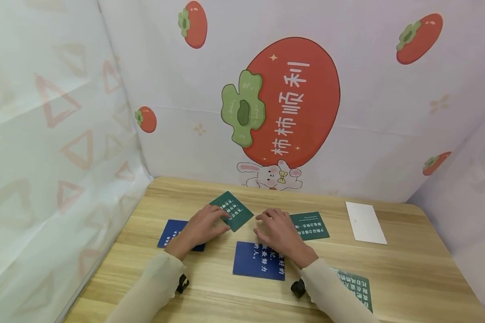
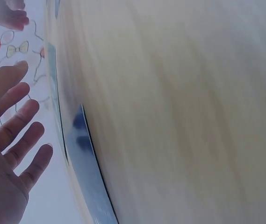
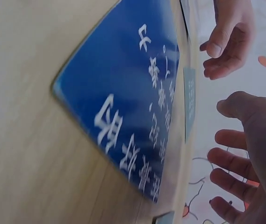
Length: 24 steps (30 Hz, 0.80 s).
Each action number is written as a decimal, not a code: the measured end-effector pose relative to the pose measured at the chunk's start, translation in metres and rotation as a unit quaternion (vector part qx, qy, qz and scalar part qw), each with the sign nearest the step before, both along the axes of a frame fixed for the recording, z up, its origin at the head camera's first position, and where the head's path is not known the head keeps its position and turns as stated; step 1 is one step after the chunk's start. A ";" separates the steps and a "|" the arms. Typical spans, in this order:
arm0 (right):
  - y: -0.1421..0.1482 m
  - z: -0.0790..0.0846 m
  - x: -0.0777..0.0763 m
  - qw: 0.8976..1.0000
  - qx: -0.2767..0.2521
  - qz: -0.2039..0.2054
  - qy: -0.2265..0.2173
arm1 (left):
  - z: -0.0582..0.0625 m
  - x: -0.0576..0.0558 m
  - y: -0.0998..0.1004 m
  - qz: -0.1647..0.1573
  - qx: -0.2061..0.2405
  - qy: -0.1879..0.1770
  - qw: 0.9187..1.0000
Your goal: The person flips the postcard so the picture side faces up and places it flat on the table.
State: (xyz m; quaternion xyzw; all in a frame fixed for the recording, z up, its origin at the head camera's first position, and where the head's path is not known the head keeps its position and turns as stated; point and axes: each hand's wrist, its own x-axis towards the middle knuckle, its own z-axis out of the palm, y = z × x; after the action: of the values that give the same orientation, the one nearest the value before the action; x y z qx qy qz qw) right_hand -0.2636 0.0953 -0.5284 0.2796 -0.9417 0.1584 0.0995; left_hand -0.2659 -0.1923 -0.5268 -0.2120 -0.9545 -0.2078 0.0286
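My left hand (image 1: pixel 204 228) hovers over the table with loosely bent fingers and holds nothing. It overlaps the edge of a green card (image 1: pixel 236 211) with white writing and a blue card (image 1: pixel 171 231) at the left. Level with it, my right hand (image 1: pixel 278 229) is likewise loosely bent and bare. Below its fingers lies a second blue card (image 1: pixel 252 262), partly hidden by the hand. Another green card (image 1: pixel 311 225) lies just right of it. In the right wrist view, the blue card (image 3: pixel 128 84) lies flat with the right fingers (image 3: pixel 231 161) spread apart from it.
A white card (image 1: pixel 365 223) lies at the right of the wooden table (image 1: pixel 412 269). A third green card (image 1: pixel 357 287) is partly covered by the right sleeve (image 1: pixel 331 287). Behind the table hangs a white cloth (image 1: pixel 368 148) printed with persimmons; another patterned cloth (image 1: pixel 44 157) borders the left side.
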 end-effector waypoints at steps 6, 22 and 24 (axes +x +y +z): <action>0.016 0.003 -0.002 1.000 0.006 -0.009 0.010 | 0.003 0.000 0.020 -0.007 -0.005 -0.006 1.000; 0.067 0.003 -0.004 0.999 -0.009 -0.025 0.018 | 0.003 0.001 0.064 -0.044 -0.028 0.000 0.999; 0.076 0.003 -0.005 0.999 -0.011 -0.028 0.017 | 0.004 -0.001 0.071 -0.048 -0.028 0.000 0.998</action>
State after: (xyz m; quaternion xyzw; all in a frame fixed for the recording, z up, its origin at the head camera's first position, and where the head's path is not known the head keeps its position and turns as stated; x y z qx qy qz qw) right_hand -0.2686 0.1711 -0.5253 0.2547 -0.9455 0.1614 0.1228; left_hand -0.2667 -0.1210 -0.5227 -0.2578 -0.9488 -0.1820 0.0123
